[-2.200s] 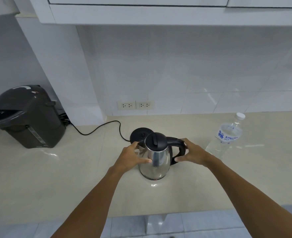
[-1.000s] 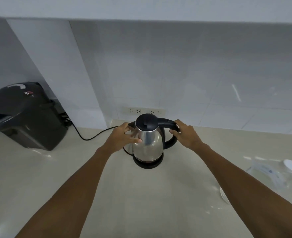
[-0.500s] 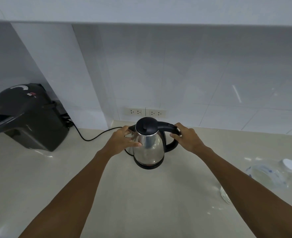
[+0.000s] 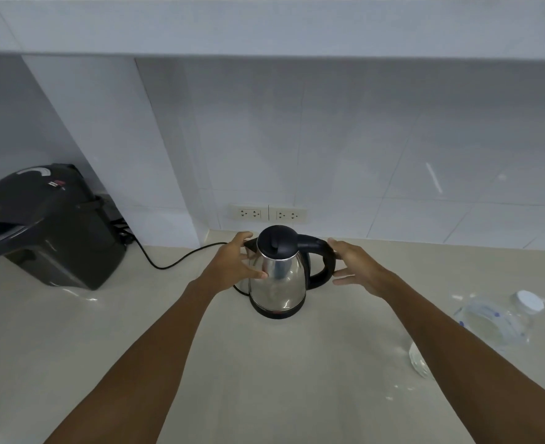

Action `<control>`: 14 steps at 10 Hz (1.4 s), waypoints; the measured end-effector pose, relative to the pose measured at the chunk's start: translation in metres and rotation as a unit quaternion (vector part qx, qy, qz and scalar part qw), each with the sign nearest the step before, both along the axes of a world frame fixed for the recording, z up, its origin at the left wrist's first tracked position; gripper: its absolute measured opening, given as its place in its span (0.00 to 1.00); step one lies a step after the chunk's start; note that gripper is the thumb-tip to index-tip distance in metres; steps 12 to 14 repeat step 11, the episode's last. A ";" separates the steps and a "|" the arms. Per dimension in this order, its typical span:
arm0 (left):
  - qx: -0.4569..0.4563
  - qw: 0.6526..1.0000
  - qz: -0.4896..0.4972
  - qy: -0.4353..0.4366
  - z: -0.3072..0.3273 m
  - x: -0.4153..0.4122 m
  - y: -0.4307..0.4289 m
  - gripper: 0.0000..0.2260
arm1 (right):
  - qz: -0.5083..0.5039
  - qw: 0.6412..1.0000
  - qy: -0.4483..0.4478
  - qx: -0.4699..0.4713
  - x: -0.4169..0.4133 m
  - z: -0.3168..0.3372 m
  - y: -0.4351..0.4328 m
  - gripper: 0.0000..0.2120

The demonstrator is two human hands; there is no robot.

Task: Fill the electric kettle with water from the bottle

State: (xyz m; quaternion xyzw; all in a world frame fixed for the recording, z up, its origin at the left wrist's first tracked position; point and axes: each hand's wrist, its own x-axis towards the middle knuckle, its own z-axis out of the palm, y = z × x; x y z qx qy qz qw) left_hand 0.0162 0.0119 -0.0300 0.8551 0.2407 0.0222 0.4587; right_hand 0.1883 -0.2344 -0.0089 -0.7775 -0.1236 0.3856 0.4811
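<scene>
The steel electric kettle, black lid shut, stands on its black base at the back of the counter. My left hand cups the kettle's left side, thumb on the steel and fingers by the spout. My right hand is just right of the black handle, fingers spread and barely touching it. The clear water bottle with a white cap stands at the right, partly hidden by my right forearm.
A black hot-water dispenser stands at the back left, and a black cord runs from there to the kettle base. Wall sockets sit just behind the kettle. The beige counter stretches toward me.
The kettle went from the bare counter onto its base and now rests there. My right hand has let go of the handle and spread its fingers. My left hand stays on the body.
</scene>
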 end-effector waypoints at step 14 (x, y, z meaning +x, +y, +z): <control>0.203 0.975 -0.016 0.090 0.049 0.002 -0.039 0.47 | 0.080 0.930 -0.313 -0.176 -0.010 0.022 -0.008 0.27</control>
